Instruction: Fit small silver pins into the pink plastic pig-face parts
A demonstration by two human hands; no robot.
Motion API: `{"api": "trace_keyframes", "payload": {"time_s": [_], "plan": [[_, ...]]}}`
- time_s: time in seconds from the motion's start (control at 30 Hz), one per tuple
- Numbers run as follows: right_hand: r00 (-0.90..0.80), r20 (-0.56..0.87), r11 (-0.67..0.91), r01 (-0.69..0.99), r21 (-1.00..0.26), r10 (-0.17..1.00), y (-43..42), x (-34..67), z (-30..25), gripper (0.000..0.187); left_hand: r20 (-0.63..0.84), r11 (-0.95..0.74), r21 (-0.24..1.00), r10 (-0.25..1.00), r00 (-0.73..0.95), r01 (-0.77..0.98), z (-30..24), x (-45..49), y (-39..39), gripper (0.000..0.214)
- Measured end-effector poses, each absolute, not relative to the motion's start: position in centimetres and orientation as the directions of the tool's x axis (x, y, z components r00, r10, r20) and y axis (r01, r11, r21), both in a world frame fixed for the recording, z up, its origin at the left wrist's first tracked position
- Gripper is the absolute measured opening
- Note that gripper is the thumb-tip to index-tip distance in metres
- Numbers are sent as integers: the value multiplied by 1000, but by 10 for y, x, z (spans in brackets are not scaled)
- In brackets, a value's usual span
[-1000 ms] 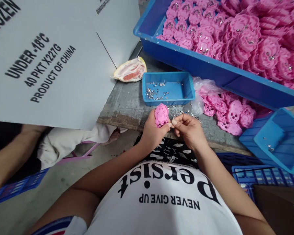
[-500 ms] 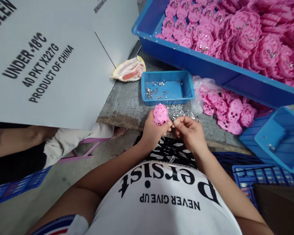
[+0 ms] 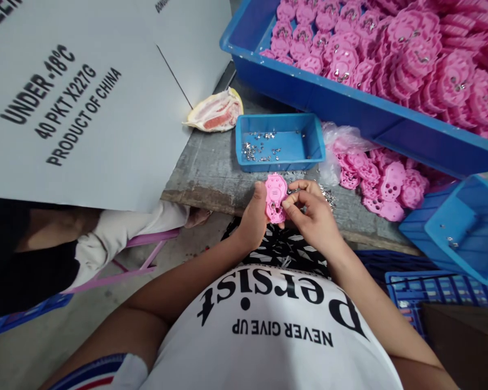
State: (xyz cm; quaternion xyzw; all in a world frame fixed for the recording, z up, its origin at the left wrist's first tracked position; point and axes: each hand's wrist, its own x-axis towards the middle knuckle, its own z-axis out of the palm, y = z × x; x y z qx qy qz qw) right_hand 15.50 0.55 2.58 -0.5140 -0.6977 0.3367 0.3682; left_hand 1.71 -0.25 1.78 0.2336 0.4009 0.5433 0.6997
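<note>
Head camera: is being aimed forward and down from above the white shirt (image 3: pixel 282 352).
Table (image 3: pixel 207 162): is being viewed from near, hands (image 3: pixel 254 218) around mid-frame.

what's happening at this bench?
Someone is handling a small pink plastic piece with bare hands: the left hand holds it, and the right hand is at its edge. Shiny bits show at the piece's near end; whether the right hand pinches another is hidden. Just beyond, a small blue tray holds scattered metal bits. A large blue bin behind is heaped with similar pieces, many with metal on them, and a looser pile lies in front of it.
</note>
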Motion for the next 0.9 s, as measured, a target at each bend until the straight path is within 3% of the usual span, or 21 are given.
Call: {"api": "trace_keyframes", "payload": {"time_s": [0.27,0.67,0.77,0.9], "plan": [[-262,151,269,507,-819,953,6,157,29,18,-299,328,807,944,139,-491,18,15,-4,81],[-275,137,276,571,-773,952,6,155,22,17,-314,367,776,930,190,-513,9,13,-3,82],[-237,172,282,583,-762,956,4,149,21,9,-348,395,751,918,192,-529,9,11,-3,75],[-158,262,305,552,-776,952,6,149,16,6,-378,403,794,914,150,-455,11,2,-5,47]]}}
